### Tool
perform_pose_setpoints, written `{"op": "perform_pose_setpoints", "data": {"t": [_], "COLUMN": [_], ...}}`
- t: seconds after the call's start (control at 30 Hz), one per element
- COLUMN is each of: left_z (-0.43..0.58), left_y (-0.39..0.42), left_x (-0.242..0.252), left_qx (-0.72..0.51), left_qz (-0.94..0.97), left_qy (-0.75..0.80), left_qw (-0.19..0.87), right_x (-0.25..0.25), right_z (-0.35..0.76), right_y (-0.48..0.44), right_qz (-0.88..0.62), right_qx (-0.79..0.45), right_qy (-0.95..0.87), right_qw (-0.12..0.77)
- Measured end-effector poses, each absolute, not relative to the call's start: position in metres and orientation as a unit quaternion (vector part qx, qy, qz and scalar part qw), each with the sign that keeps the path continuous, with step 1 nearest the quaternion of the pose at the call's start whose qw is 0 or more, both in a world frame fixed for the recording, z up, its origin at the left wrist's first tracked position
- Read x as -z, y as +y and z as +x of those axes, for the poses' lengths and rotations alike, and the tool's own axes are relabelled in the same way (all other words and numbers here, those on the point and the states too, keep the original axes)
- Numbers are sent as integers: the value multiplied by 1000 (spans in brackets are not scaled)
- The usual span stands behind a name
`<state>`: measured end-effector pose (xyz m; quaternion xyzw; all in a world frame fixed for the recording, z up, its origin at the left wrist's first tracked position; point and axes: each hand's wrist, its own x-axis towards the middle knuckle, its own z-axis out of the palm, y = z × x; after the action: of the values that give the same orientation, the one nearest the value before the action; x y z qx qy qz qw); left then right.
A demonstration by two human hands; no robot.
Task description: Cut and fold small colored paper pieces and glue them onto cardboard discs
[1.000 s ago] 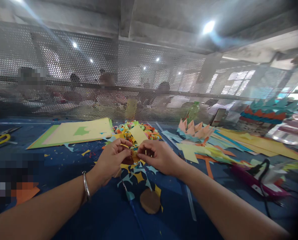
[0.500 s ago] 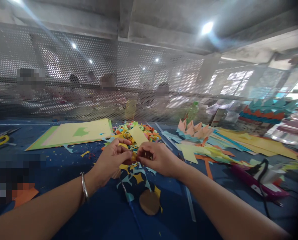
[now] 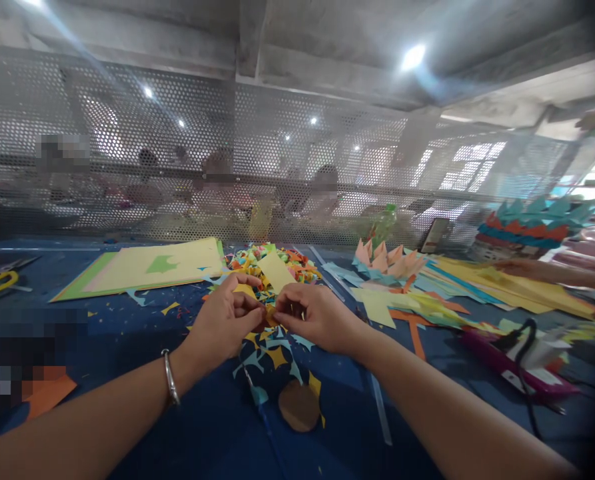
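Over a pile of colourful paper scraps, both my hands meet with fingertips pinched. My left hand, with a silver bangle on its wrist, and my right hand hold a small yellow paper piece between them; the fingers hide most of it. Just behind them a pale yellow paper strip lies on the pile. Below the hands are yellow and light blue paper offcuts, a round brown cardboard disc and a thin blue-handled tool with a light blue scrap on it.
Stacked coloured sheets lie to the left, near yellow-handled scissors. To the right are peach paper points, yellow sheets and a purple power strip with cables. A perforated metal screen closes off the back.
Another person's arm has come in from the right edge over the yellow sheets. My hands stay in nearly the same place, with the left fingers slightly shifted around the small piece.
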<state>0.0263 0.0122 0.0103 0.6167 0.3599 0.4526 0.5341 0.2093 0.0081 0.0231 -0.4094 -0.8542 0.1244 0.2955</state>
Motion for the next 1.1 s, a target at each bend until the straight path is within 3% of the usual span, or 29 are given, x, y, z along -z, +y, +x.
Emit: {"op": "perform_pose_setpoints", "data": {"t": [0.63, 1.1], "left_z": [27, 26], "left_y": [12, 11], "left_x": [-10, -11], "left_qx": [-454, -458], "left_qz": [616, 475], "left_qy": [369, 400], "left_qw": [528, 636], "right_x": [-24, -24], "right_z": [210, 210], "right_y": [6, 8], "right_qz": [-402, -400], "right_qx": [-135, -172], "right_qy": [-857, -850], "right_qw": [293, 297]}}
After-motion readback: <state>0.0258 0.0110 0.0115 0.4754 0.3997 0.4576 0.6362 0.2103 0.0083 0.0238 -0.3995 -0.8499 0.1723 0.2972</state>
